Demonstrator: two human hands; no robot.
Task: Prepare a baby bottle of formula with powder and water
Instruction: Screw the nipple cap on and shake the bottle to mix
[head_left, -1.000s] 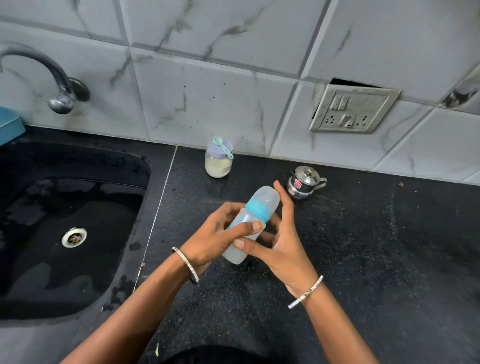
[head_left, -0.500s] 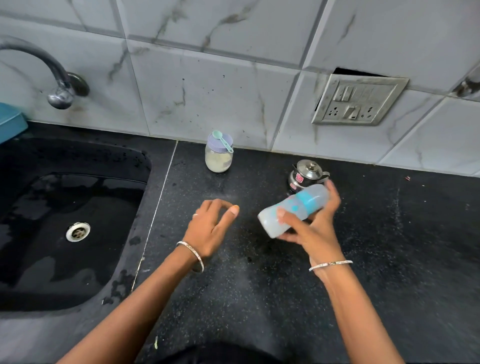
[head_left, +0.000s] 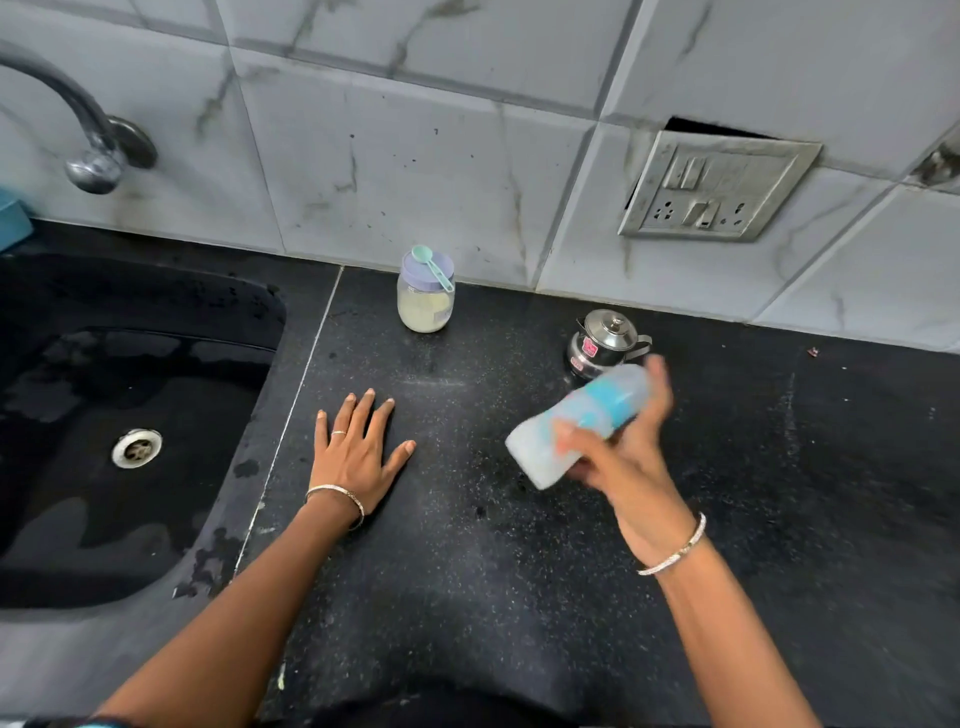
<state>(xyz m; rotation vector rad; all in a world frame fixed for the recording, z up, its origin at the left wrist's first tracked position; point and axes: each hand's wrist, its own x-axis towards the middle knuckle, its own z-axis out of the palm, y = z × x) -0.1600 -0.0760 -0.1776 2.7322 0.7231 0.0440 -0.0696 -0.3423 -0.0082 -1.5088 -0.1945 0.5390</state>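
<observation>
The right hand (head_left: 626, 457) was closed around the baby bottle (head_left: 576, 423) and held it in the air above the counter (head_left: 467, 571), tilted, with the capped end pointing up toward the back edge and the base toward the front. The bottle and the fingers looked blurred. The left hand (head_left: 358, 452) lay open and flat on the counter, fingers spread, palm down, holding nothing, near the edge where the counter meets the sink (head_left: 135, 415).

At the back edge of the counter, against the tiled wall, stood the powder jar (head_left: 426, 304) with a purple lid, and a small green scoop (head_left: 431, 265) lay on top of this lid. To the right of it, also near the back edge, stood a small steel kettle (head_left: 605, 340), just behind the raised bottle. Both wrists carried a thin bangle.
</observation>
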